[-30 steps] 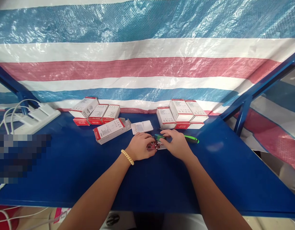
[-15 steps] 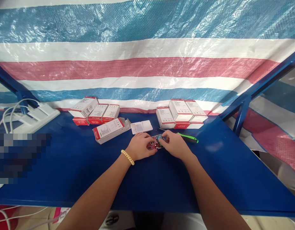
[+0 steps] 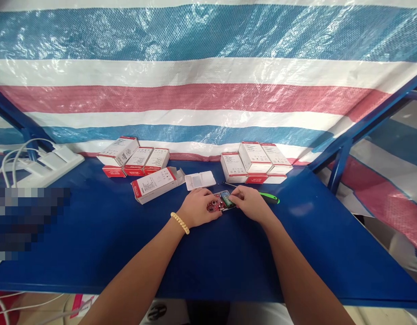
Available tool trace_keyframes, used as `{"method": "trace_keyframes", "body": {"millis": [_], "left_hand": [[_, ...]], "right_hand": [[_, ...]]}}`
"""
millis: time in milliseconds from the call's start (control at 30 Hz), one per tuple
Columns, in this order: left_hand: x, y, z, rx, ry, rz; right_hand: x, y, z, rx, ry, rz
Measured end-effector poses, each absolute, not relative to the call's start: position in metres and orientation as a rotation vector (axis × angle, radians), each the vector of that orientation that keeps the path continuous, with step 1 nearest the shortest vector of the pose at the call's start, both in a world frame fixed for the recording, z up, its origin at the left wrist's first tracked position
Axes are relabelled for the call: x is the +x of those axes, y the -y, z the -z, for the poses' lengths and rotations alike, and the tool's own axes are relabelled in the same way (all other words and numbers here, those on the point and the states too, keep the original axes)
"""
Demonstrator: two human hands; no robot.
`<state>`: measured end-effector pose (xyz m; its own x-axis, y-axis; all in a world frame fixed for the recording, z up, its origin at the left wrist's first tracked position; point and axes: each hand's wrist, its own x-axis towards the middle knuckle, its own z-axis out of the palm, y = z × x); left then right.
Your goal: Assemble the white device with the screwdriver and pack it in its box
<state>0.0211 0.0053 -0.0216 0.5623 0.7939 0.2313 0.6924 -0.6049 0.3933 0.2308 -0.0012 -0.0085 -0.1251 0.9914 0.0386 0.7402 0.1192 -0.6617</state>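
Observation:
A red circuit board (image 3: 215,205) with a small display screen (image 3: 226,198) lies low over the table in front of me. My left hand (image 3: 196,208), with a cream coiled band at its wrist, wraps round the board's left end. At the screen's right edge, my right hand (image 3: 249,203) has its thumb and forefinger pinched together; whatever is between them is hidden. A screwdriver with a green and black handle (image 3: 270,197) lies just beyond the right hand, its shaft pointing left. Behind the board rests a flat white piece (image 3: 200,179).
An opened white and red box (image 3: 155,184) lies left of the white piece. More such boxes are stacked at the back left (image 3: 118,151) and back right (image 3: 256,155). A white power strip (image 3: 59,164) with cables sits at far left. Blue posts (image 3: 340,167) flank the table.
My right hand has shifted slightly right, and more of the screen shows, now looking greener. The left hand keeps its hold on the board.

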Motion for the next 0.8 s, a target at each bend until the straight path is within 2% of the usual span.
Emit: {"method": "trace_keyframes", "body": {"millis": [233, 533, 800], "left_hand": [[0.019, -0.008, 0.021, 2.571, -1.182, -0.533], [0.025, 0.000, 0.024, 2.661, -1.159, -0.528], [0.030, 0.003, 0.024, 2.668, -1.175, -0.510]], "right_hand": [[0.231, 0.006, 0.006, -1.611, 2.091, -0.611], [0.215, 0.018, -0.006, -1.876, 2.355, -0.414], [0.216, 0.021, -0.017, -1.840, 2.455, -0.310]]}}
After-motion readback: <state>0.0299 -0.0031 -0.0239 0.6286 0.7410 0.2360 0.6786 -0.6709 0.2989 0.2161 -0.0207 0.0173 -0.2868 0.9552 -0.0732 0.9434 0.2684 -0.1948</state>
